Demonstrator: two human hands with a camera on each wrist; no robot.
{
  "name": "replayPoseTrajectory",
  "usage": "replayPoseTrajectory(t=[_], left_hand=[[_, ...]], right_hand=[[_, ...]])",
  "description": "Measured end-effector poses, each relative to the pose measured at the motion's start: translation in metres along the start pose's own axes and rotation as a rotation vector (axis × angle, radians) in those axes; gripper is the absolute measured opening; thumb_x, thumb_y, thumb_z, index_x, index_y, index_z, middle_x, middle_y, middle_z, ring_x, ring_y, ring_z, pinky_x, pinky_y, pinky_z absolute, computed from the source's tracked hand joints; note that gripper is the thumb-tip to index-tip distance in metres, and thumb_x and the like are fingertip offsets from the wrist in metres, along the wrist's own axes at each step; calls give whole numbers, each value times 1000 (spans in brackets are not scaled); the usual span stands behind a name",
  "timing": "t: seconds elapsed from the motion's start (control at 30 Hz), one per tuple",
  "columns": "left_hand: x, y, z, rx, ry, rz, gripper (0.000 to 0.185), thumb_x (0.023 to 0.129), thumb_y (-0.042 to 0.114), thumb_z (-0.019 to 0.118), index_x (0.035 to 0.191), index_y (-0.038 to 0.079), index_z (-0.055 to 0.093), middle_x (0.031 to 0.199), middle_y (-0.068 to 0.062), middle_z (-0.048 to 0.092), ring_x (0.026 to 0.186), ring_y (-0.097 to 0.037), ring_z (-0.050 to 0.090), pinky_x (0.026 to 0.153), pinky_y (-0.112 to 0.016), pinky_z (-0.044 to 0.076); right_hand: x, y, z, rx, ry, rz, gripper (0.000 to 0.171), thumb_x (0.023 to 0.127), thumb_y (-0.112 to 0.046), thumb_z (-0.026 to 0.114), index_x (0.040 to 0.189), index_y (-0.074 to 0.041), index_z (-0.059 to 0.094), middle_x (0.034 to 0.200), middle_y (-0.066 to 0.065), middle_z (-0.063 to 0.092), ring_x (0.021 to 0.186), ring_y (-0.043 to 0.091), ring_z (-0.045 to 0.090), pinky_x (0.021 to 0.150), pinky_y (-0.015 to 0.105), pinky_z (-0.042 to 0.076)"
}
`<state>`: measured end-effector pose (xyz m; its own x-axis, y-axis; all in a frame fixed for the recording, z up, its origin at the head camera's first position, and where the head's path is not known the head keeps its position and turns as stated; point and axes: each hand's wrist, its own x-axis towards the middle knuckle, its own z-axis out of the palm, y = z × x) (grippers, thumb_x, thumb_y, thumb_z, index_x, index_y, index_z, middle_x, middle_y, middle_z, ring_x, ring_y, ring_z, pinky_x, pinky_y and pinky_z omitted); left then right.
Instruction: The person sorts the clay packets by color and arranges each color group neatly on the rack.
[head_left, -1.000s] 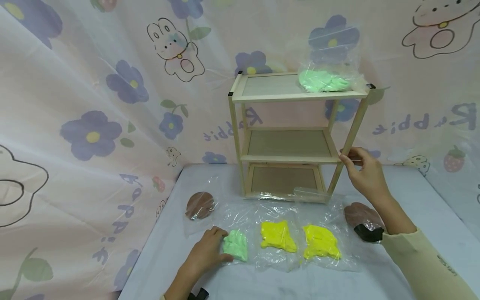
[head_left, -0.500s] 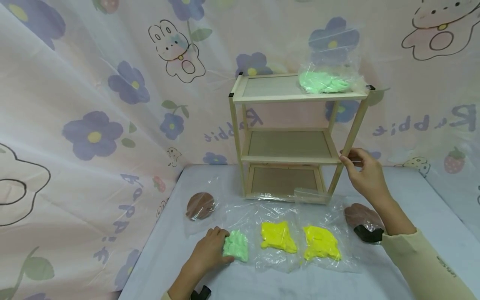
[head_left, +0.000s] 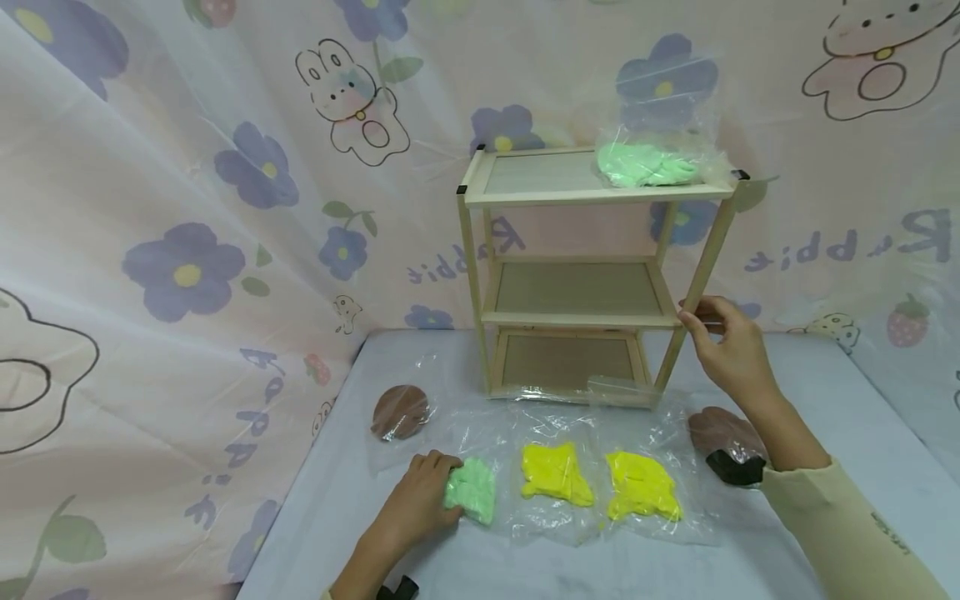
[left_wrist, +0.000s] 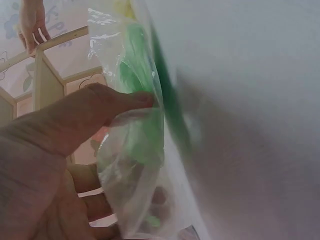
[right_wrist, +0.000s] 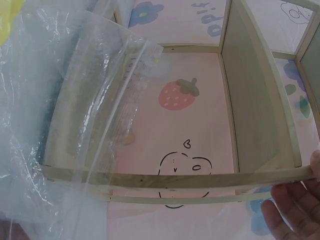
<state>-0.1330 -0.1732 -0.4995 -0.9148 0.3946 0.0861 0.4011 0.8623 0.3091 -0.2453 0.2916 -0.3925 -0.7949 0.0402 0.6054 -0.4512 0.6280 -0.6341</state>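
Observation:
My left hand (head_left: 422, 498) pinches the left edge of a clear plastic bag of light green clay (head_left: 472, 490), near the front of the table. In the left wrist view, the thumb (left_wrist: 127, 101) lies across the bag's near face, with the other fingers partly hidden behind it. My right hand (head_left: 733, 350) holds the right front post of a small three-tier wooden shelf (head_left: 581, 319), level with its middle tier. Thumb and fingers meet around that post, and the right wrist view catches some of the fingers (right_wrist: 292, 207) against the wood at its right edge.
Two bags of yellow clay (head_left: 557, 473) lie to the right of the green one. Brown lumps in bags sit at far left (head_left: 401, 412) and beside my right forearm (head_left: 726, 429). Another green clay bag (head_left: 648, 162) rests on the top tier. A patterned curtain (head_left: 187, 125) hangs behind.
The left fingers have closed a little further over the green bag's edge, and the bag has tilted slightly. My right hand stays on the shelf post.

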Motion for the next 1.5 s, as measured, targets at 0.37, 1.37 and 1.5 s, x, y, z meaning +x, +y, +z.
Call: replayPoseTrajectory(t=[0.37, 1.37, 1.5], left_hand=[[-3, 1, -15, -159, 13, -24, 62, 82, 11, 93, 137, 6, 64, 131, -9, 62, 118, -28, 62, 96, -49, 62], [-17, 2, -87, -319, 167, 113, 64, 85, 4, 92, 142, 14, 62, 139, 6, 59, 134, -23, 60, 112, -48, 55], [-19, -2, -97, -333, 215, 121, 67, 84, 6, 93, 143, 17, 61, 141, 7, 57, 137, -20, 58, 114, -46, 54]], right_hand=[[-1, 1, 0, -8, -3, 4, 28, 108, -13, 67, 129, 5, 69, 115, 22, 72, 98, -15, 53, 88, 0, 41], [0, -1, -1, -25, -16, 14, 28, 108, -15, 68, 130, 4, 68, 115, 21, 72, 98, -16, 51, 88, 1, 41], [0, -2, -1, -23, -18, 21, 29, 109, -16, 68, 129, 4, 68, 115, 21, 71, 98, -16, 51, 88, 1, 40]])
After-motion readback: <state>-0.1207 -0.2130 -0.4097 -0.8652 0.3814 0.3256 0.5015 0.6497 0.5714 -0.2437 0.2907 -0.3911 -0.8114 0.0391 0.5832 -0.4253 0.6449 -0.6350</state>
